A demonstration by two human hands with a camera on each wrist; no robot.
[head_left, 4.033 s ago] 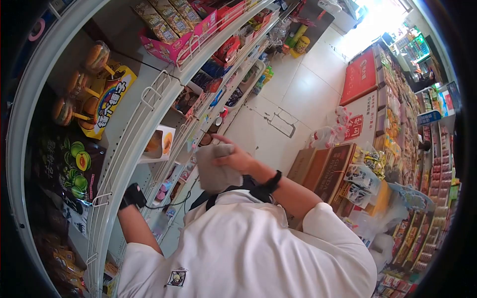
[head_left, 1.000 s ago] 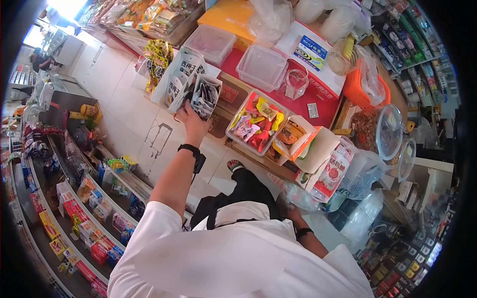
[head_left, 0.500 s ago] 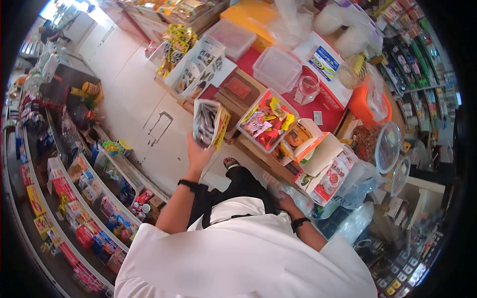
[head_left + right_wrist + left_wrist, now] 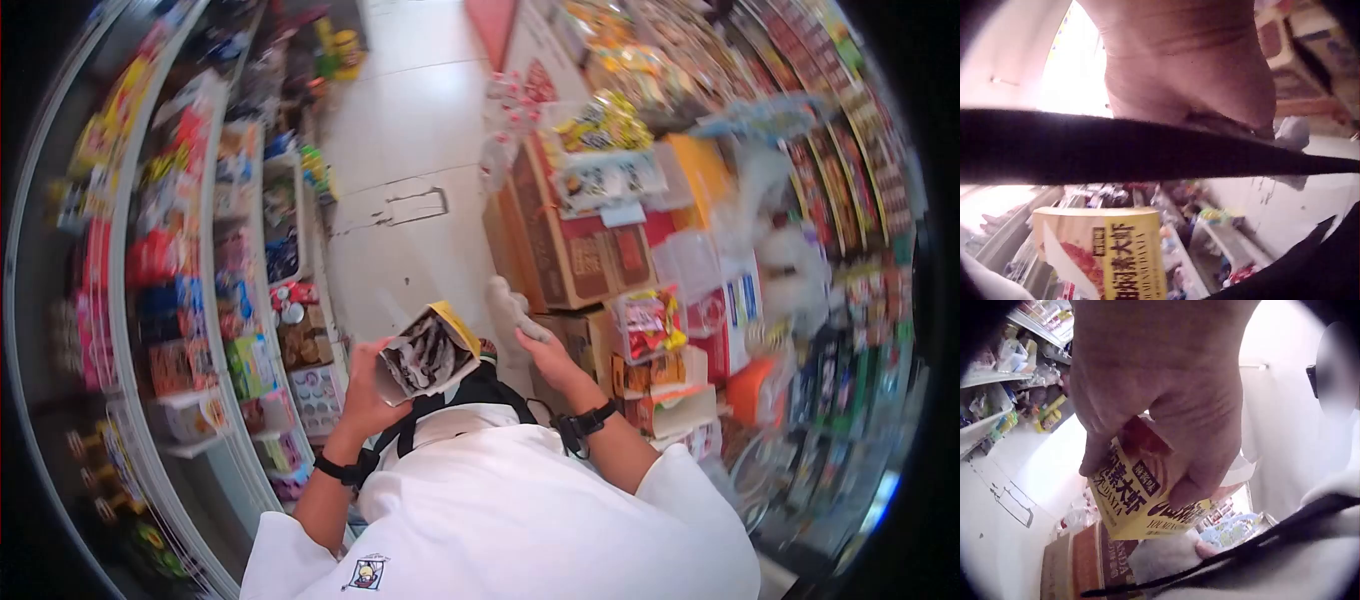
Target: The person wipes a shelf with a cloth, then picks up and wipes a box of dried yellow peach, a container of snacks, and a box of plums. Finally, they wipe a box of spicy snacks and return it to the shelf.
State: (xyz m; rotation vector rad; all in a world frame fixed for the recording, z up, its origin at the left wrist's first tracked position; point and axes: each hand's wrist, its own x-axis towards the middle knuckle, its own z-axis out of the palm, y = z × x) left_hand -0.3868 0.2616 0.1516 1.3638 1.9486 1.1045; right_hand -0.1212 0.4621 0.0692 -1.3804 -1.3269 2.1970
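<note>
In front of the body, my left hand [image 4: 368, 392] grips an open-topped carton [image 4: 462, 338] full of dark-and-silver small packets [image 4: 428, 358]. In the left wrist view, the thumb and fingers of my left hand [image 4: 1160, 394] clasp the sides of the yellow printed carton [image 4: 1125, 506]. To the right of the carton, apart from it, my right hand [image 4: 555, 362] holds a crumpled grey cloth [image 4: 508, 312]. The right wrist view shows my right hand [image 4: 1191, 69] partly behind a black strap, a bit of cloth [image 4: 1293, 132] beyond it, and the carton [image 4: 1110, 250] lower left.
Stocked shelves [image 4: 215, 250] run along the left. On the right stand a brown cardboard box [image 4: 575, 262], a clear tub of wrapped sweets [image 4: 650, 325] and an orange basket [image 4: 750, 388]. Tiled floor [image 4: 400, 130] stretches between them.
The view has swung round towards the shelves. My left hand has brought the carton from beside the stacked goods to the front of the body, and my right hand has risen with the cloth.
</note>
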